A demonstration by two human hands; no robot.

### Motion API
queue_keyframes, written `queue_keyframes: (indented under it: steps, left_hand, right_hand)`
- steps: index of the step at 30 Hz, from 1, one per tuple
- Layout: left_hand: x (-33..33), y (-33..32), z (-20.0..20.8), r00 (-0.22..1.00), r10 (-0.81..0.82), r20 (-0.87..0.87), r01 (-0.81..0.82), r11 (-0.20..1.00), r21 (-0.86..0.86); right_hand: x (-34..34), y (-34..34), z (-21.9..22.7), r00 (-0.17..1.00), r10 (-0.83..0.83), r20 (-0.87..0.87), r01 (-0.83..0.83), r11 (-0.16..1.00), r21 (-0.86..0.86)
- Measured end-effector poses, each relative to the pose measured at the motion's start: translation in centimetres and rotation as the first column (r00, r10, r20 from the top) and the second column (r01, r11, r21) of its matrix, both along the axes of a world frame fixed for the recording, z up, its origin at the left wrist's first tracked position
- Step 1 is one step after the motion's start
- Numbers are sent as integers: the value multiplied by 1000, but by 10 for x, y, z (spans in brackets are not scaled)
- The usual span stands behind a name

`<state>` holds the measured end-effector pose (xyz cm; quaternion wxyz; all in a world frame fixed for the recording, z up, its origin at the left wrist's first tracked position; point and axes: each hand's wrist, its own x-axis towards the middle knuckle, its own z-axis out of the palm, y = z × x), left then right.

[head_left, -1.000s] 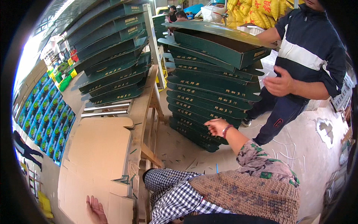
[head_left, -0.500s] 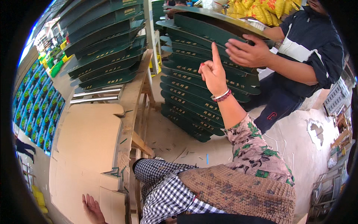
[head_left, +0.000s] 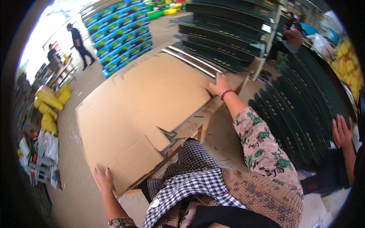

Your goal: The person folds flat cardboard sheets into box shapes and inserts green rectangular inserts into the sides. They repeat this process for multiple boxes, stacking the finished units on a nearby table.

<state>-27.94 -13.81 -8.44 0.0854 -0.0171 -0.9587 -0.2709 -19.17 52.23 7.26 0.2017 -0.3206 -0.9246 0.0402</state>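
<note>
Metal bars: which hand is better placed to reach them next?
Probably the right hand: it's at the right edge of the cardboard, close to the metal bars; the left hand is at the near end.

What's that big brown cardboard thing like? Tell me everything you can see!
The cardboard sheet is wide, plain and light brown, with faint crease lines and a notch cut into the side nearest the person's body. It lies flat and unfolded on a wooden table, beside shiny metal bars. The left hand touches its near end; the right hand is at its right corner.
</note>
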Motion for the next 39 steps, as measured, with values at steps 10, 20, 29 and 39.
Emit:
queue_keyframes:
  steps: [10,20,29,39]
  left_hand:
    - [17,-43,0,954,36,297,-139,932,334]
    - [18,-16,4,933,53,356,-225,859,460]
    - [34,-57,38,869,122,480,-378,790,483]
    - [8,-42,34,943,-14,332,-164,850,501]
  right_hand:
    - [-61,23,-13,907,-96,411,201,954,-220]
    - [-66,46,3,916,-176,359,244,958,-154]
    - [-8,49,96,779,145,-609,-600,453,-659]
    - [-59,-170,-43,650,-519,-555,-738,-256,-625]
